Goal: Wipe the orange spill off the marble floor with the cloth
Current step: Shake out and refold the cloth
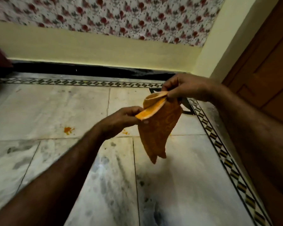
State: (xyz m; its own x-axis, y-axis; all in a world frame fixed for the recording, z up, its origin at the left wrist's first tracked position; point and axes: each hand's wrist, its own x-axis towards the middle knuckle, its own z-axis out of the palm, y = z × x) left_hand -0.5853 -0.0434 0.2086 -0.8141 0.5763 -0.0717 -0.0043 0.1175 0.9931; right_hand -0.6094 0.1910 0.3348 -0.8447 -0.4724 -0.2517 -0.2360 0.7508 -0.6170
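Orange cloth (158, 128) hangs pinched at its top edge by left hand (121, 121) and right hand (186, 88); folding it into a pad should best blot the spill (68, 130) on the marble floor (39, 111).

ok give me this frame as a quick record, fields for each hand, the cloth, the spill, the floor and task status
left hand: left hand pinching the near end of the cloth's top edge
right hand: right hand pinching the far end of that edge
cloth: orange cloth held in the air, hanging down, off the floor
spill: orange spill on the tile, smaller spot partly hidden by the left hand
floor: marble floor with grey smudges
task status: spill not yet wiped
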